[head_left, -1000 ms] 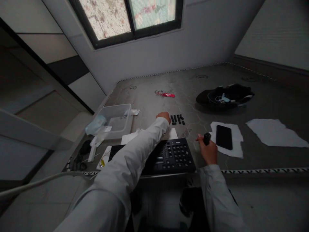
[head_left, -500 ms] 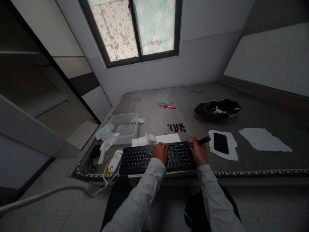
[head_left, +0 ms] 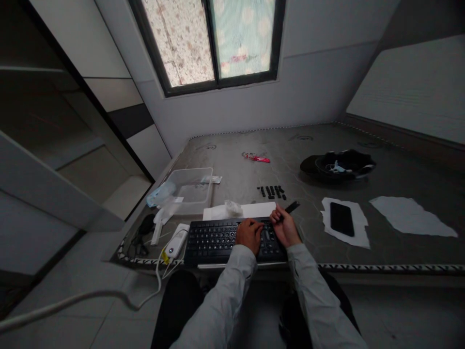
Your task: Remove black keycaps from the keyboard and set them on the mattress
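Note:
A black keyboard (head_left: 218, 237) lies at the near edge of a grey mattress surface (head_left: 308, 145). My left hand (head_left: 250, 233) rests on the keys right of the keyboard's middle, fingers curled down. Over the keyboard's right end, my right hand (head_left: 285, 228) holds a slim black tool (head_left: 290, 208) whose free end points up and to the right. A row of several loose black keycaps (head_left: 271, 192) lies just beyond the keyboard. White paper (head_left: 240, 211) with a crumpled clear wrapper on it lies behind the keyboard.
A clear plastic tray (head_left: 189, 186) stands at the left, with a white device and cable (head_left: 174, 245) in front of it. A black phone (head_left: 342, 219) lies on white paper at the right. Farther back are a black hat (head_left: 337, 165) and a red packet (head_left: 257, 157).
My left hand came back from the keycaps and now rests on the keyboard. My right hand has moved left with the tool, onto the keyboard's right end. The view has shifted slightly.

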A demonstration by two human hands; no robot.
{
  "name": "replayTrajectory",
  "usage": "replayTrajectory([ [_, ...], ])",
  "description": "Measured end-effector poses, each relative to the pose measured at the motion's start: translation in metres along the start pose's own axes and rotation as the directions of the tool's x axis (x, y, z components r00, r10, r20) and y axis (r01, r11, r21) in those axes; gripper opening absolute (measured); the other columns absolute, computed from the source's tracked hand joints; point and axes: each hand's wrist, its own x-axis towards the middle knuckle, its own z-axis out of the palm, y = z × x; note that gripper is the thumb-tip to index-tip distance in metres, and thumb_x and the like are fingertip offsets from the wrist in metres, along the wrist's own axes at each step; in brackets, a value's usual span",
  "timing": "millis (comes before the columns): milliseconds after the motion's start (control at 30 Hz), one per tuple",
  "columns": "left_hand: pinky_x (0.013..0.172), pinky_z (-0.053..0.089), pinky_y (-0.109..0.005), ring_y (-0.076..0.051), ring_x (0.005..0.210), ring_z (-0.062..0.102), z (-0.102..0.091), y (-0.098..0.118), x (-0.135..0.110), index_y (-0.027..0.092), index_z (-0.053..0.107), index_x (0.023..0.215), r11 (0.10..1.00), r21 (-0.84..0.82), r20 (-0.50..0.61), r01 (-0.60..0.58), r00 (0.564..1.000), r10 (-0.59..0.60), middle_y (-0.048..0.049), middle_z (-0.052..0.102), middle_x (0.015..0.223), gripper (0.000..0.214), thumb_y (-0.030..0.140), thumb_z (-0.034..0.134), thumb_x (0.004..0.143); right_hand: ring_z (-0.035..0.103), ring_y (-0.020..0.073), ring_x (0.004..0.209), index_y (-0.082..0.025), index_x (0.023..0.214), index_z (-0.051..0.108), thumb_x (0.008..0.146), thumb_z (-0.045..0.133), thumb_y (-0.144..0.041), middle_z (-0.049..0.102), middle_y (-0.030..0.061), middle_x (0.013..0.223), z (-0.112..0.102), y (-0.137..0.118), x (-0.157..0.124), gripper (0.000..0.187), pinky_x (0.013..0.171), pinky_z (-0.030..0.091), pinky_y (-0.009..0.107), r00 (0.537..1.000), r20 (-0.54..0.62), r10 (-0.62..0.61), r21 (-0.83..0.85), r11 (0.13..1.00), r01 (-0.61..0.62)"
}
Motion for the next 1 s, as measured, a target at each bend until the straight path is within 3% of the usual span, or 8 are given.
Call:
replayTrajectory([
  [133, 0.085, 0.045, -0.031, -0.017, 0.094, 0.058, 0.000, -0.001, 0.000, 0.029, 0.073, 0.101, 1.000, -0.006, 0.016, 0.014, 1.000, -0.014, -0.0019, 0.065, 0.097, 0.018, 0.024, 0.059, 0.090, 0.027, 0.0075, 0.050, -0.021, 0.058, 0.040, 0.075, 0.075, -0.044, 0.031, -0.0061, 0.058, 0.001, 0.002, 0.000, 0.046, 0.045, 0.033, 0.022, 0.999, 0.027, 0.017, -0.085, 0.996, -0.015],
  [400, 0.087, 0.045, -0.030, -0.017, 0.095, 0.058, -0.004, 0.004, 0.000, 0.029, 0.073, 0.101, 0.999, -0.002, 0.043, 0.040, 0.998, -0.040, -0.0015, 0.065, 0.098, 0.019, 0.024, 0.059, 0.090, 0.027, 0.0095, 0.050, -0.023, 0.057, 0.037, 0.074, 0.071, -0.054, 0.029, -0.0054, 0.058, 0.004, 0.004, -0.004, 0.049, 0.044, 0.032, 0.027, 0.997, 0.041, -0.062, -0.210, 0.975, 0.069],
  [1000, 0.085, 0.046, -0.029, -0.016, 0.094, 0.059, -0.002, 0.001, 0.000, 0.030, 0.072, 0.102, 0.999, 0.001, 0.054, 0.043, 0.998, -0.043, -0.0009, 0.064, 0.098, 0.021, 0.022, 0.057, 0.090, 0.031, 0.0093, 0.051, -0.023, 0.059, 0.041, 0.069, 0.075, -0.051, 0.034, -0.0064, 0.057, 0.002, 0.017, 0.005, 0.045, 0.046, 0.030, 0.026, 0.996, -0.019, -0.082, -0.255, 0.964, 0.074],
])
